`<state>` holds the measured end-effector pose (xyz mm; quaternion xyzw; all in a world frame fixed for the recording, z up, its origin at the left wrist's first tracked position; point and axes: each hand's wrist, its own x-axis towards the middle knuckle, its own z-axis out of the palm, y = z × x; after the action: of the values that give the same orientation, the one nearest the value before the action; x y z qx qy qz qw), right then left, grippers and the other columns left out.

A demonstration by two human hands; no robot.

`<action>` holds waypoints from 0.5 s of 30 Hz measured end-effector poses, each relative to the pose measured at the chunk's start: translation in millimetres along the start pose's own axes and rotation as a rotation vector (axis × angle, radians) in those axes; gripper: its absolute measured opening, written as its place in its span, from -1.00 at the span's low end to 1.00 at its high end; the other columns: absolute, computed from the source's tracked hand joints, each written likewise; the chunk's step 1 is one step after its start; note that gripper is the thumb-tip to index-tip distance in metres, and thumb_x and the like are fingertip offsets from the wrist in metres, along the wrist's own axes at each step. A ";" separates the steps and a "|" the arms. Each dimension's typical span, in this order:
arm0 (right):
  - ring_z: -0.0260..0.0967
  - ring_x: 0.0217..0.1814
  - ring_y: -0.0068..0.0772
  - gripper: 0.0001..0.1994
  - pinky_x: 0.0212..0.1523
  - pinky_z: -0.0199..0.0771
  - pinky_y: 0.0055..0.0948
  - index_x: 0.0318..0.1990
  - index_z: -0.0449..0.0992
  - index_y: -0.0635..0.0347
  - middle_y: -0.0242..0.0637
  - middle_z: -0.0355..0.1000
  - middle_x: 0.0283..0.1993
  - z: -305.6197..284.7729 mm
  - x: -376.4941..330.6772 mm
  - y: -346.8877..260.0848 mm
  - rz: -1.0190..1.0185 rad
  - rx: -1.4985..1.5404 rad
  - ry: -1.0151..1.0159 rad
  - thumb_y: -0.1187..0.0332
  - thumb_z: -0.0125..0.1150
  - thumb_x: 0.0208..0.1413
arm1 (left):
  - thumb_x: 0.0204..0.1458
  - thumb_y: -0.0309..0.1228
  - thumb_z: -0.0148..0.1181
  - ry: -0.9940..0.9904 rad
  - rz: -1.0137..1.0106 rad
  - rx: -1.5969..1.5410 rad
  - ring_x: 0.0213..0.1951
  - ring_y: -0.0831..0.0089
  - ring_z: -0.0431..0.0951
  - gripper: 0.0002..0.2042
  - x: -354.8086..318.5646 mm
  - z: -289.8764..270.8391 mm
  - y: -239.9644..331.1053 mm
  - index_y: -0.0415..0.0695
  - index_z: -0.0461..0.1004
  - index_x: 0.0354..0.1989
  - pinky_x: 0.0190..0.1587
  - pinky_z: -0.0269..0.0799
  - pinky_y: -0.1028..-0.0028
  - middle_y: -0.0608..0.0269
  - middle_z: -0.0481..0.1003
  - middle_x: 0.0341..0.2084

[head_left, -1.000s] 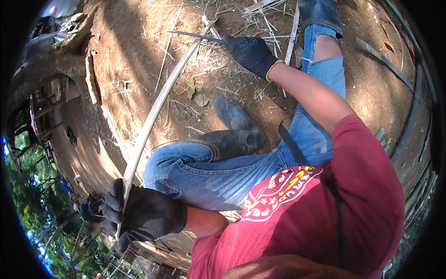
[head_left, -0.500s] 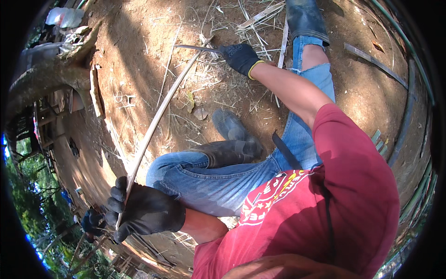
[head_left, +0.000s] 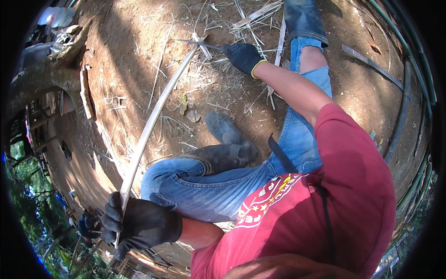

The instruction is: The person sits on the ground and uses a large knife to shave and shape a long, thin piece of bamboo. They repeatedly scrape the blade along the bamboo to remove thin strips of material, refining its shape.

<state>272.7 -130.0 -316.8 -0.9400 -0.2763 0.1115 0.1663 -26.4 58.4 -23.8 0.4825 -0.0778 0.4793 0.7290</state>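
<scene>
A long, pale strip of split bamboo slants from the lower left to the upper middle, bowing slightly along its length. Its near end is gripped by my left hand, in a dark glove, with the fingers curled round it. My right hand, in a dark glove with a yellow cuff, is closed round a knife, whose handle is hidden in the fist. The thin knife blade points left across the far end of the strip; whether it touches the strip, I cannot tell.
My legs in blue jeans and dark boots take up the middle. Fibres and shavings litter the brown dirt. A flat slat lies at the right, near long poles. A thick log is at the upper left.
The bamboo strip has tilted and turned to show a broader pale face. My left hand has shifted slightly down and left; my right hand still has the knife at the strip's far end.
</scene>
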 end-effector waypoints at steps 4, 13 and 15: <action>0.53 -0.12 -0.06 -0.68 -0.11 0.50 -0.07 -0.16 0.57 0.05 -0.11 0.56 -0.17 7.1 21.7 16.3 0.105 -0.027 0.028 0.25 -0.17 0.22 | 0.08 0.04 0.17 0.047 0.023 0.145 -0.21 0.30 0.33 -0.62 -1.7 2.1 3.4 -0.04 0.43 -0.29 0.11 0.18 0.14 0.31 0.35 -0.41; 0.40 -0.55 -0.49 -0.60 -0.55 0.45 -0.44 -0.14 0.40 0.22 -0.38 0.36 -0.53 -10.1 -24.0 -53.7 0.247 1.437 -0.257 0.00 0.06 0.26 | 0.15 0.14 -0.02 0.120 0.075 0.158 -0.06 0.18 0.46 -0.55 -0.5 -1.5 1.7 0.01 0.53 -0.20 0.20 0.25 0.02 0.18 0.48 -0.28; 0.39 -0.55 -0.49 -0.59 -0.53 0.46 -0.43 -0.17 0.39 0.22 -0.41 0.34 -0.54 -19.0 -24.0 -64.9 0.280 1.605 -0.343 -0.03 0.05 0.26 | 0.16 0.15 -0.06 0.151 0.072 0.161 -0.06 0.15 0.47 -0.54 -2.7 -8.0 3.0 0.02 0.53 -0.18 0.12 0.36 0.02 0.16 0.49 -0.23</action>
<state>227.4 -96.8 -272.3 -0.5313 -0.0150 0.4361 0.7261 -33.0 63.1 -27.7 0.4991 -0.0012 0.5449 0.6738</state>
